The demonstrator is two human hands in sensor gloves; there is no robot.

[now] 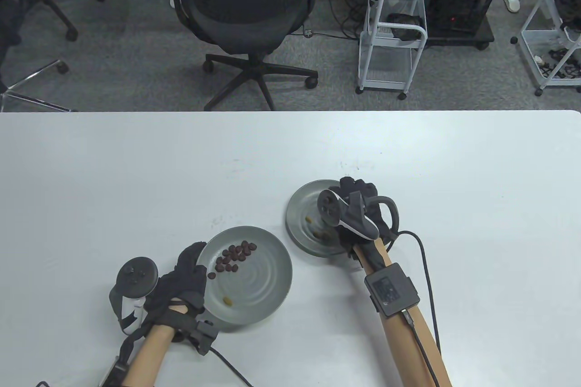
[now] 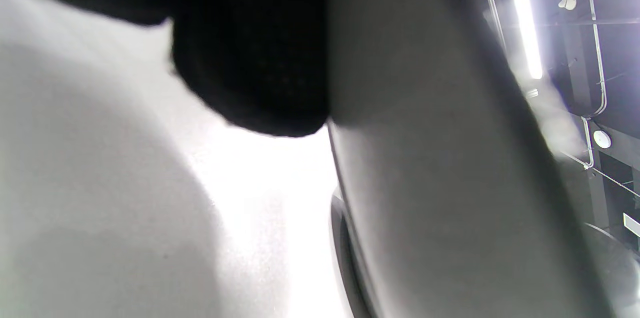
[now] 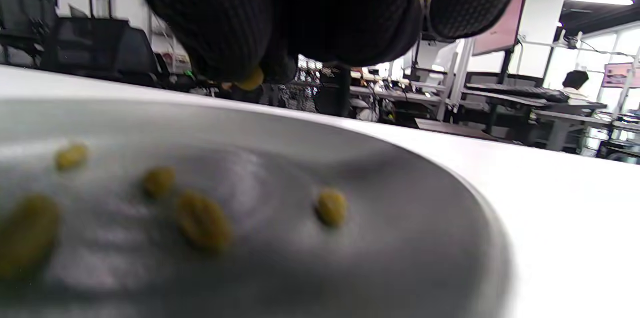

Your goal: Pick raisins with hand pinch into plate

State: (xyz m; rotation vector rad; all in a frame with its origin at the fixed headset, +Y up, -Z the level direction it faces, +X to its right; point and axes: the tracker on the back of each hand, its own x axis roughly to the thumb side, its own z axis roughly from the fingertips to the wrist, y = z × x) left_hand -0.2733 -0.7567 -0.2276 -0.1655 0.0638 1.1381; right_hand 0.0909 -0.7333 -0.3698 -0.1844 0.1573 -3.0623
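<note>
Two grey plates stand on the white table. The near plate (image 1: 268, 287) holds a cluster of dark raisins (image 1: 233, 257) and one golden raisin (image 1: 227, 301). My left hand (image 1: 193, 264) grips its left rim; in the left wrist view a black finger (image 2: 250, 58) lies against the plate's underside (image 2: 425, 158), so that side looks raised. The far plate (image 1: 302, 205) holds several golden raisins (image 1: 322, 236). My right hand (image 1: 356, 189) hovers over it. In the right wrist view its fingertips (image 3: 220, 48) pinch a golden raisin (image 3: 251, 80) above the plate (image 3: 410, 238) and the loose raisins (image 3: 330, 206).
The white table (image 1: 136, 169) stretches wide behind and beside both plates. A cable (image 1: 426, 269) runs along my right forearm. An office chair (image 1: 245, 10) and a white cart (image 1: 392, 37) stand on the floor beyond the table's far edge.
</note>
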